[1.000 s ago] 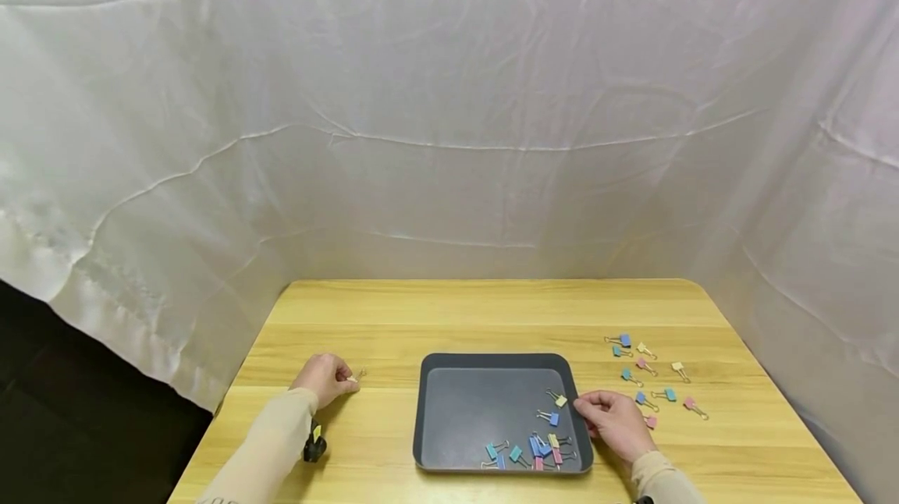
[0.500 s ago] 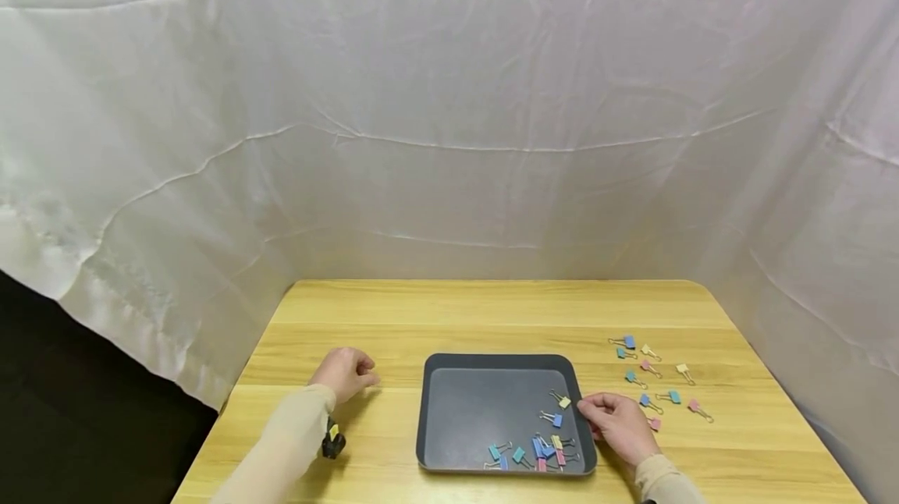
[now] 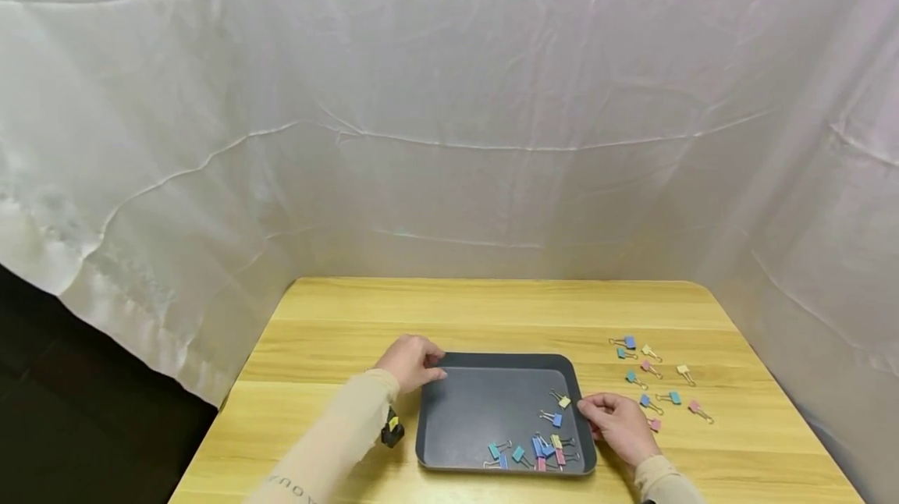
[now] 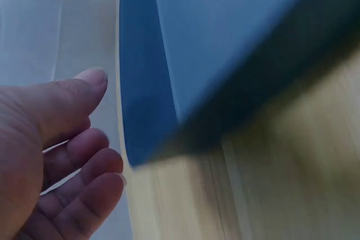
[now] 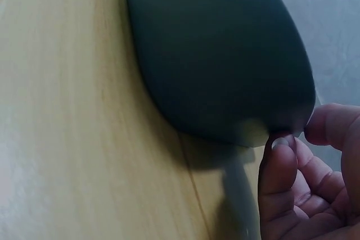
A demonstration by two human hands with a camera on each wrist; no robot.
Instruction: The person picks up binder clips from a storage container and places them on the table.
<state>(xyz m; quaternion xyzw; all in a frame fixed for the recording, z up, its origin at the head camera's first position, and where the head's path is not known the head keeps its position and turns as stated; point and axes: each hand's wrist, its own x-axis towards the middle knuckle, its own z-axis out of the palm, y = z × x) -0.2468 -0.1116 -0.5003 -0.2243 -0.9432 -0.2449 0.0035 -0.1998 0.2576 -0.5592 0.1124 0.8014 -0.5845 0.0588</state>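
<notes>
My left hand [image 3: 410, 363] is over the back left corner of a dark grey tray [image 3: 463, 402], fingers bent. In the left wrist view, that hand's thumb [image 4: 84, 91] lies over the index finger beside the tray wall [image 4: 149, 82]. No clip shows at its fingertips; I cannot tell whether one is hidden inside. My right hand [image 3: 618, 426] pinches the tray's right rim between thumb and fingers, also visible at the tray corner [image 5: 242, 82] in the right wrist view. Inside the tray lie a yellow binder clip [image 3: 564, 402], a blue binder clip [image 3: 556, 420] and several others near its front edge.
Right of the tray, several blue, teal, yellow and pink binder clips lie scattered on the wooden table [image 3: 492, 317], among them a pink one [image 3: 695, 406] and a teal one [image 3: 674, 397]. A pale curtain [image 3: 449, 200] hangs behind and along the sides.
My left hand, earlier pinching a pale binder clip left of the tray, has moved right to the tray's back left corner. That clip is out of sight. My right hand stays at the rim.
</notes>
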